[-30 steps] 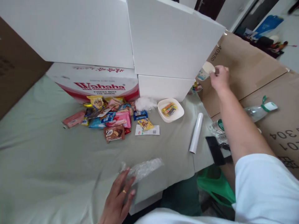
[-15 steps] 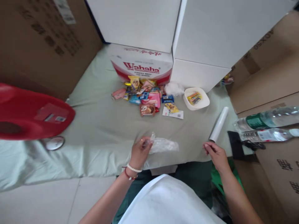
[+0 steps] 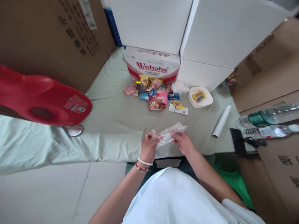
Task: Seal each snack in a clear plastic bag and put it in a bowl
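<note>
Both my hands hold a crumpled clear plastic bag [image 3: 169, 133] just above the near edge of the pale green cloth [image 3: 112, 124]. My left hand [image 3: 149, 145] pinches its left end, and my right hand [image 3: 183, 141] grips it near the middle. Farther back lies a pile of snack packets [image 3: 155, 95] in front of a Wahaha carton [image 3: 151, 65]. A white bowl [image 3: 206, 100] with wrapped sweets sits to the right of the pile.
A white roll [image 3: 221, 121] lies right of my hands, with a black phone [image 3: 237, 145] and two water bottles [image 3: 266, 124] beyond it. A red plastic seat [image 3: 39, 98] juts in at left. White boxes [image 3: 221, 34] and brown cartons [image 3: 268, 62] surround the cloth.
My right hand moved left from the white roll and took hold of the plastic bag. The bag is now lifted between both hands. The view has shifted slightly.
</note>
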Available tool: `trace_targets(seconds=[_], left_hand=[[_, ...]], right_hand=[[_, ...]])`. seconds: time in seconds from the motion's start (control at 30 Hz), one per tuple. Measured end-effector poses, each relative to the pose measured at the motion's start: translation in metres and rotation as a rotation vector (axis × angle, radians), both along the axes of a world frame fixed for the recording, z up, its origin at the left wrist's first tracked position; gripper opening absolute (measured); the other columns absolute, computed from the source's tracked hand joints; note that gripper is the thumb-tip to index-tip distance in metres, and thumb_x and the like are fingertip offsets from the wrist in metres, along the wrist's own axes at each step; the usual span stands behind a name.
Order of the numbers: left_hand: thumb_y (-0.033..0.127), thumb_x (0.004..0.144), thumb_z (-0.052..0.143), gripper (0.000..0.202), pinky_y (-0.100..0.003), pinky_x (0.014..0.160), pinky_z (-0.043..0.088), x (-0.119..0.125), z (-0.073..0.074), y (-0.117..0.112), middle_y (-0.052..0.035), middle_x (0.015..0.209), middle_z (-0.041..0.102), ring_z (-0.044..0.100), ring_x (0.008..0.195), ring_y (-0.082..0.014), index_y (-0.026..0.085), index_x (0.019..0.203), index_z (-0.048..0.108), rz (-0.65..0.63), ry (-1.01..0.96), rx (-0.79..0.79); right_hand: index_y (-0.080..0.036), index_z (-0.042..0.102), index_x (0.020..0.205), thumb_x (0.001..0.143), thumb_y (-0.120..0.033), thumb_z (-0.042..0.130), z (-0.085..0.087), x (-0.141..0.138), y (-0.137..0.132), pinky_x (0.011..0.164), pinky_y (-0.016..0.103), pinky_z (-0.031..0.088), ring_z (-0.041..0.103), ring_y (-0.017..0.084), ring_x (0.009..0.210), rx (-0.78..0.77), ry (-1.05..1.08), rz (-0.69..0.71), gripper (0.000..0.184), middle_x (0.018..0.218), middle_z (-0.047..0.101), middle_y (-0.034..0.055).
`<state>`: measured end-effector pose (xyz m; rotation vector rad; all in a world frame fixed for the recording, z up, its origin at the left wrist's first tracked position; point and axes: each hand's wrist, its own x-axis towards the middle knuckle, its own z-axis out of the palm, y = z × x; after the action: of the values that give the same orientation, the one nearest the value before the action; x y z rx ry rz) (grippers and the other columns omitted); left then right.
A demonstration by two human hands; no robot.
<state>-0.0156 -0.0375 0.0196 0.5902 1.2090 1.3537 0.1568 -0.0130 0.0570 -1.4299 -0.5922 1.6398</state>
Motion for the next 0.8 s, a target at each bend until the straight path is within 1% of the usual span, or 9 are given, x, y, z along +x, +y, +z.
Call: trace_targets(seconds=[0.1,0.27,0.37,0.47,0.53,0.6,0.67,0.73,0.8], left_hand=[[0.027,0.059,0.094,0.055,-0.023,0.072,0.054,-0.017,0.002,0.004,0.0057,0.087,0.065,0.066,0.077,-0.0097,0.023,0.090,0.049,0.077,-0.239,-0.068],[0.020,0.051,0.093,0.068,-0.020,0.068,0.050,-0.037,-0.005,0.006,0.0053,0.095,0.063,0.063,0.079,-0.0080,0.025,0.106,0.054,0.153,-0.255,-0.125],[0.024,0.055,0.090,0.062,-0.022,0.069,0.050,-0.043,-0.011,0.000,0.0043,0.093,0.059,0.061,0.076,-0.0085,0.023,0.105,0.054,0.215,-0.047,-0.173],[0.028,0.067,0.085,0.048,-0.025,0.070,0.051,-0.041,-0.007,-0.013,0.0012,0.096,0.058,0.058,0.075,-0.0099,0.021,0.104,0.054,0.270,0.392,-0.080],[0.031,0.079,0.080,0.038,-0.029,0.073,0.052,-0.032,0.001,-0.022,-0.0026,0.103,0.059,0.059,0.080,-0.0127,0.022,0.107,0.056,0.206,0.676,0.145],[0.036,0.087,0.076,0.036,-0.035,0.085,0.054,-0.018,0.008,-0.028,-0.0078,0.113,0.062,0.063,0.095,-0.0189,0.022,0.115,0.058,0.056,0.900,0.424],[0.038,0.088,0.075,0.040,-0.044,0.097,0.052,0.000,0.010,-0.026,-0.0131,0.123,0.065,0.063,0.112,-0.0266,0.022,0.122,0.060,-0.119,1.106,0.613],[0.033,0.092,0.069,0.030,-0.045,0.097,0.050,0.014,0.006,-0.017,-0.0142,0.120,0.069,0.064,0.114,-0.0291,0.021,0.120,0.065,-0.269,1.253,0.623],[0.027,0.098,0.058,0.016,-0.038,0.087,0.050,0.023,0.000,-0.004,-0.0113,0.102,0.073,0.068,0.099,-0.0256,0.021,0.107,0.069,-0.345,1.261,0.482]], right_hand=[[-0.021,0.056,0.075,0.052,-0.056,0.095,-0.003,0.002,0.004,0.045,0.021,0.031,0.041,0.007,0.053,0.028,-0.126,0.038,0.057,0.061,0.052,-0.0084],[-0.022,0.052,0.077,0.055,-0.053,0.093,0.001,0.014,0.010,0.044,0.021,0.022,0.031,0.005,0.049,0.060,-0.166,0.013,0.056,0.061,0.046,-0.0107],[-0.023,0.054,0.086,0.052,-0.052,0.093,0.005,0.019,0.014,0.043,0.021,0.019,0.032,0.005,0.049,0.056,-0.175,-0.103,0.059,0.065,0.048,-0.0109],[-0.025,0.055,0.096,0.052,-0.050,0.092,0.007,0.020,0.017,0.042,0.021,0.019,0.034,0.006,0.049,0.052,-0.210,-0.214,0.062,0.067,0.049,-0.0110],[-0.026,0.055,0.099,0.054,-0.048,0.091,0.008,0.017,0.017,0.043,0.020,0.021,0.036,0.006,0.051,0.067,-0.219,-0.249,0.062,0.069,0.050,-0.0109],[-0.026,0.054,0.099,0.056,-0.046,0.091,0.010,0.012,0.017,0.042,0.020,0.023,0.038,0.007,0.051,0.083,-0.217,-0.246,0.060,0.069,0.050,-0.0111],[-0.026,0.054,0.098,0.057,-0.046,0.091,0.013,0.007,0.017,0.041,0.020,0.023,0.038,0.007,0.050,0.092,-0.213,-0.229,0.058,0.068,0.050,-0.0112],[-0.026,0.056,0.102,0.059,-0.047,0.092,0.015,0.006,0.018,0.040,0.020,0.024,0.039,0.007,0.050,0.108,-0.188,-0.213,0.060,0.067,0.050,-0.0111],[-0.027,0.057,0.112,0.062,-0.049,0.092,0.015,0.009,0.019,0.042,0.020,0.033,0.042,0.008,0.051,0.137,-0.126,-0.204,0.064,0.069,0.056,-0.0095]])
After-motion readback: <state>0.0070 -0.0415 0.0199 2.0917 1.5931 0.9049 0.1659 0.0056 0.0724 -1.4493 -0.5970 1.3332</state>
